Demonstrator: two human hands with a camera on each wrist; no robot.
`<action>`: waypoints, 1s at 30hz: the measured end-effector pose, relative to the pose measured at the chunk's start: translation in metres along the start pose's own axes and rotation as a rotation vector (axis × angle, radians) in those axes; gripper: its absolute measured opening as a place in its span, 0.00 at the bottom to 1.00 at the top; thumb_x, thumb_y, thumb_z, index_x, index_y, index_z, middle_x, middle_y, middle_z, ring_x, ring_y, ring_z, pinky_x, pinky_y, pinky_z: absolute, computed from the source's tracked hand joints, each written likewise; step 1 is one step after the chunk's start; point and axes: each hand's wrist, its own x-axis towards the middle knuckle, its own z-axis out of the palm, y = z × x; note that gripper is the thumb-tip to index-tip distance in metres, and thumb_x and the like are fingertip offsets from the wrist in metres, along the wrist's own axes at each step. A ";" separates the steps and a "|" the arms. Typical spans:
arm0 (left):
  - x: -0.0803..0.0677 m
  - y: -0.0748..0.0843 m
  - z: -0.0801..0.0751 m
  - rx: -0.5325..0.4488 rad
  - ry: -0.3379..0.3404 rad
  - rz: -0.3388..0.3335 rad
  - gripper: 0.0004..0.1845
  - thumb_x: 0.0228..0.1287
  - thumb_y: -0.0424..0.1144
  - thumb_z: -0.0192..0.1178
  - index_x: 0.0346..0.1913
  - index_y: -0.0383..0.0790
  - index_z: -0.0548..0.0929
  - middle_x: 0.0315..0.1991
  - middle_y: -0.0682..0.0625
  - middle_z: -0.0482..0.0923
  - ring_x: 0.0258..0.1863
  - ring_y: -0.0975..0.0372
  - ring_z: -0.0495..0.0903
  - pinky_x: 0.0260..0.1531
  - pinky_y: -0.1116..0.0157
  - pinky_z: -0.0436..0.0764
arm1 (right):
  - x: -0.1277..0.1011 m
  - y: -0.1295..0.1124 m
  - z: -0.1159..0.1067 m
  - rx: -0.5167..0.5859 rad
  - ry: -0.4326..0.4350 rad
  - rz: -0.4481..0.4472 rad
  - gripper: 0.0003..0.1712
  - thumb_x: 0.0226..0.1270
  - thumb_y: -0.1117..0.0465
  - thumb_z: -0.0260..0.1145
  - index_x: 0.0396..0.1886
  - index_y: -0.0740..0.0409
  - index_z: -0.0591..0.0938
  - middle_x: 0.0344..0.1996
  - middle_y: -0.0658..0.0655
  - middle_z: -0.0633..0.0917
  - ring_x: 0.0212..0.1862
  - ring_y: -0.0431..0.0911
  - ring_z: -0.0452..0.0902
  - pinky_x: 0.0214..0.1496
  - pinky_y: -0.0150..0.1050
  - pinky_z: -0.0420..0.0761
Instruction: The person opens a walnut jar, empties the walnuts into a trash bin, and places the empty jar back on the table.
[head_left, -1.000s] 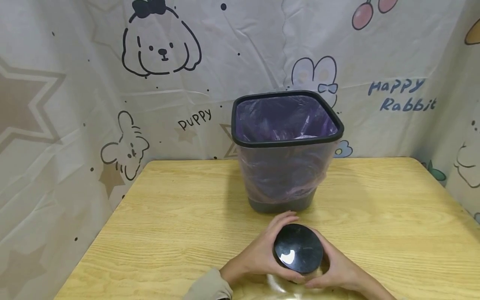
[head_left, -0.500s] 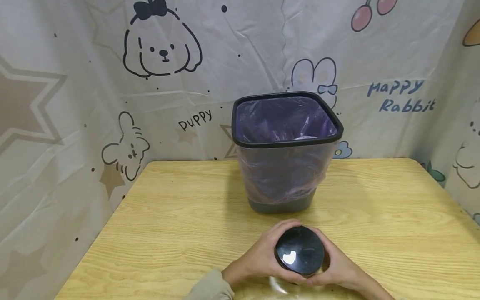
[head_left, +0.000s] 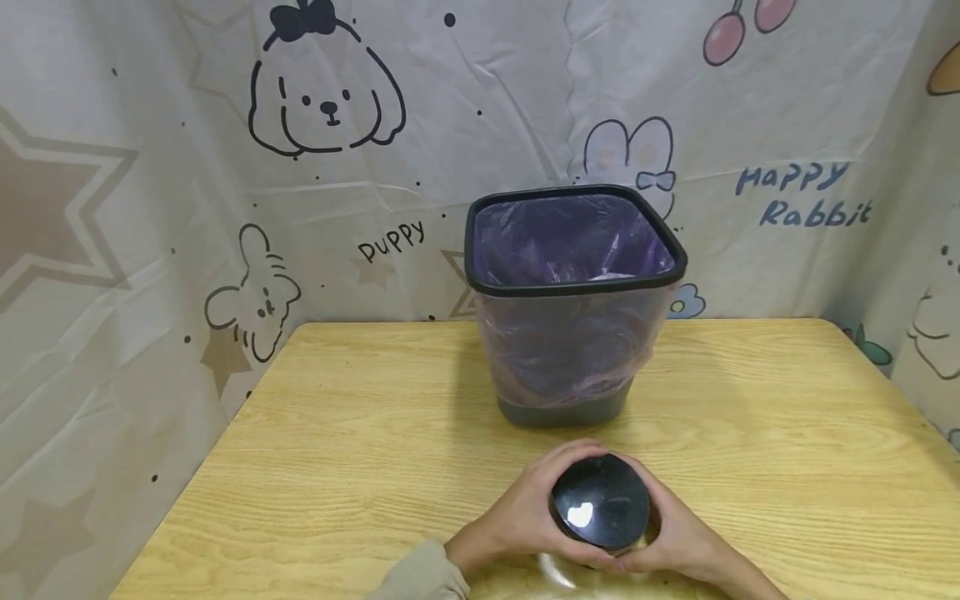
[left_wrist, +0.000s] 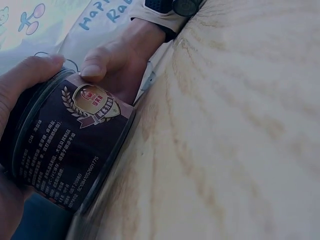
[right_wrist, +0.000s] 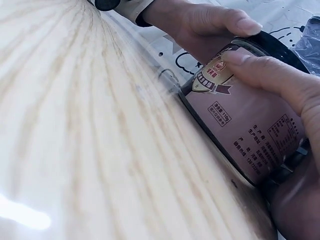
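Observation:
A round food jar with a glossy black lid (head_left: 600, 502) stands upright near the front of the table, between both hands. My left hand (head_left: 520, 510) curls round its left side, thumb along the near edge of the lid. From the right, my right hand (head_left: 678, 533) grips it, and the two thumb tips come together in front. In the left wrist view the jar's dark printed label (left_wrist: 75, 140) shows rows of small text and a gold crest. The right wrist view shows the same label as brownish pink, with the right thumb (right_wrist: 272, 75) lying across it.
A dark bin (head_left: 562, 408) lined with a thin purple bag stands just behind the hands. The wood-grain table (head_left: 352, 433) runs back to a cartoon-printed cloth (head_left: 420, 100), which also hangs along the left and right sides.
My left fingers have come down from above the far rim to lie closer against the lid. The jar has shifted very slightly right and nearer; the bin stays put.

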 end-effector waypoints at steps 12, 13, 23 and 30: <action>-0.001 0.001 0.002 0.034 0.013 -0.014 0.55 0.34 0.41 0.83 0.69 0.47 0.63 0.69 0.52 0.61 0.67 0.61 0.64 0.64 0.60 0.68 | 0.001 0.002 0.000 0.033 -0.007 -0.013 0.59 0.40 0.76 0.76 0.73 0.64 0.54 0.67 0.60 0.67 0.64 0.42 0.65 0.63 0.32 0.66; -0.001 0.001 0.001 0.015 0.005 -0.020 0.56 0.34 0.40 0.83 0.70 0.48 0.62 0.69 0.53 0.61 0.67 0.61 0.64 0.64 0.60 0.68 | 0.001 0.002 0.000 0.035 -0.010 -0.014 0.60 0.40 0.76 0.76 0.74 0.64 0.54 0.68 0.61 0.65 0.65 0.42 0.64 0.64 0.31 0.65; -0.002 -0.001 -0.001 0.016 -0.006 -0.041 0.51 0.37 0.41 0.81 0.68 0.47 0.65 0.66 0.54 0.66 0.63 0.65 0.68 0.61 0.64 0.70 | 0.002 0.002 0.000 0.056 -0.028 -0.030 0.60 0.41 0.77 0.75 0.73 0.65 0.53 0.67 0.59 0.66 0.65 0.41 0.64 0.64 0.31 0.64; 0.000 0.000 0.002 -0.025 0.015 -0.014 0.53 0.36 0.38 0.82 0.69 0.47 0.64 0.69 0.54 0.62 0.66 0.62 0.65 0.63 0.61 0.69 | 0.001 0.001 0.003 0.048 0.023 -0.007 0.58 0.39 0.77 0.76 0.72 0.64 0.57 0.65 0.56 0.70 0.62 0.41 0.68 0.62 0.32 0.67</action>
